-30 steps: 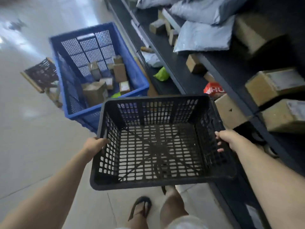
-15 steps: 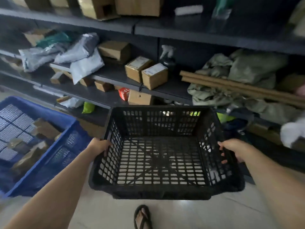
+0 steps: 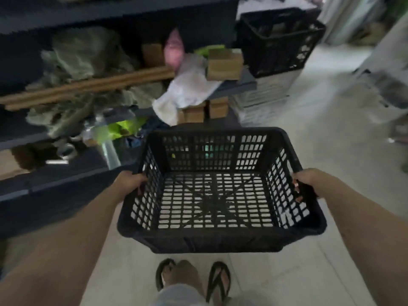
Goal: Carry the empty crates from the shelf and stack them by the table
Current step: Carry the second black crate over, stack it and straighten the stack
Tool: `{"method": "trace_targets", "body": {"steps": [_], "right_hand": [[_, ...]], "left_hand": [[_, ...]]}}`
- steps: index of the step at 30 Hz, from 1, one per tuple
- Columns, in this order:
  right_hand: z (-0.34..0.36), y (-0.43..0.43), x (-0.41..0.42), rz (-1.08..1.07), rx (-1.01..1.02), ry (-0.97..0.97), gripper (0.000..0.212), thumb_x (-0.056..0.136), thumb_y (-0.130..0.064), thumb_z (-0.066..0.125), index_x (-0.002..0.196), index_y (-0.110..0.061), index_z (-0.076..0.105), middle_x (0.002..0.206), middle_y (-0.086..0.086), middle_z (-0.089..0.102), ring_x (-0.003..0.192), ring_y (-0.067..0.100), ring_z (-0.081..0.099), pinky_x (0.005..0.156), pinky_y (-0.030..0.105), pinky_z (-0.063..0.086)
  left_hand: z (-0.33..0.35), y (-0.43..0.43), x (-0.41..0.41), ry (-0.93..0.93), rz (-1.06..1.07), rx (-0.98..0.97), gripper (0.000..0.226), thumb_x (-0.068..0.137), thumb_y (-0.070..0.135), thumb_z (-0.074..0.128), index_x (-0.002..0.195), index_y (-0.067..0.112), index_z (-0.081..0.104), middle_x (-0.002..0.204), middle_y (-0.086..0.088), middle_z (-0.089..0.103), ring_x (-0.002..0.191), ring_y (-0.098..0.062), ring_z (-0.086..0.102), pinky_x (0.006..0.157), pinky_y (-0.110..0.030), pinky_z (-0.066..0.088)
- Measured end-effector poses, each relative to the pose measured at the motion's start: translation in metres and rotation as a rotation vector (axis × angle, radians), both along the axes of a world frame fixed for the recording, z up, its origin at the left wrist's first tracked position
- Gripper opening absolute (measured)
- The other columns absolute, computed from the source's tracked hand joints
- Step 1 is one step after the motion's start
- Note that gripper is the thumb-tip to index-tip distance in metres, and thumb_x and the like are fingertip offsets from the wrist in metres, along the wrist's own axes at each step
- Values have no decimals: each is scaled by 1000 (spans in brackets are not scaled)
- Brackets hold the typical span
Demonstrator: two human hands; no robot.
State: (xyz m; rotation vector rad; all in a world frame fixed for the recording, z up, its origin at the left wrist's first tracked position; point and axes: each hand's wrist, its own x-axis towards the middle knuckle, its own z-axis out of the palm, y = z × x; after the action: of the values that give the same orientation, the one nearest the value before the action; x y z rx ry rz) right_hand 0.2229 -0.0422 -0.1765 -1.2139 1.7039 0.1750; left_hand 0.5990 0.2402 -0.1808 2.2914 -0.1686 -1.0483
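- The left hand (image 3: 132, 182) and right hand (image 3: 305, 184) are gripping the empty crate (image 3: 218, 191), holding it above the floor (image 3: 309, 138).
- It could be bumping the shelf (image 3: 66, 186) just beside it, and slipping.

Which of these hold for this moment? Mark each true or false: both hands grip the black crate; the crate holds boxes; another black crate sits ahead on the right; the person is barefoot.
1. The left hand and right hand grip the black crate. True.
2. The crate holds boxes. False: it is empty.
3. Another black crate sits ahead on the right. True.
4. The person is barefoot. False: sandals are worn.
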Motion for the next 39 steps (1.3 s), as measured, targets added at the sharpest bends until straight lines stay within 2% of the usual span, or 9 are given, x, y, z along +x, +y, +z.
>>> {"method": "trace_targets", "body": {"steps": [3,8,13,19,22,24,30,35,39], "right_hand": [[2,-29,-69,-155,-38,16,31,96,-21,52,73,-2,47,67,12,46,52,27,47,31,33,48],[0,-78,-143,-372,-47,4,30,97,-21,52,73,-3,49,67,13,47,53,27,46,29,36,48],[-7,-140,-192,-528,-42,28,31,99,-21,45,70,-9,45,65,9,42,54,22,39,28,29,45],[-5,-223,-227,-670,-83,10,30,99,-20,45,71,-10,47,69,6,43,57,20,39,36,29,46],[-3,-263,-239,-725,-65,-25,29,98,-17,44,71,-10,46,69,6,44,56,19,39,32,26,45],[-1,-298,-248,-734,-53,-40,29,98,-16,43,70,-10,46,67,7,42,56,20,38,33,27,45],[22,-455,-267,-579,-17,-28,37,98,-27,45,66,-9,44,63,8,36,54,26,40,58,37,36],[78,-602,-268,-386,-53,-26,32,99,-24,44,69,-11,44,62,6,39,48,24,48,54,29,35],[150,-709,-247,-219,-184,-33,29,98,-11,40,69,-8,43,58,8,38,40,23,47,42,26,42]], "left_hand": [[-3,-80,-38,11,-139,23,21,78,18,66,64,3,62,72,-21,67,70,-35,66,71,-42,55],[-10,-206,-85,-20,-378,41,15,82,16,63,73,5,59,66,-12,61,58,-23,59,52,-25,45],[-28,-323,-115,-20,-598,100,15,85,14,63,91,1,56,72,-12,61,67,-25,60,69,-35,53],[-25,-457,-134,-44,-739,125,30,81,17,67,104,6,52,82,-7,60,72,-20,61,56,-31,49],[-18,-520,-150,-58,-747,113,20,83,16,64,96,8,51,81,-7,60,71,-19,60,66,-33,52],[-10,-561,-162,-70,-746,123,14,86,16,62,88,5,55,80,-9,62,68,-20,61,60,-30,52],[19,-691,-188,-94,-653,55,34,91,16,55,59,4,57,64,-11,61,57,-21,58,46,-26,38],[78,-782,-187,-183,-530,-46,39,84,11,59,46,3,61,46,-9,62,57,-25,59,58,-33,49],[155,-837,-171,-257,-461,-182,40,80,16,62,43,3,64,41,-8,62,47,-21,60,50,-26,46]]}}
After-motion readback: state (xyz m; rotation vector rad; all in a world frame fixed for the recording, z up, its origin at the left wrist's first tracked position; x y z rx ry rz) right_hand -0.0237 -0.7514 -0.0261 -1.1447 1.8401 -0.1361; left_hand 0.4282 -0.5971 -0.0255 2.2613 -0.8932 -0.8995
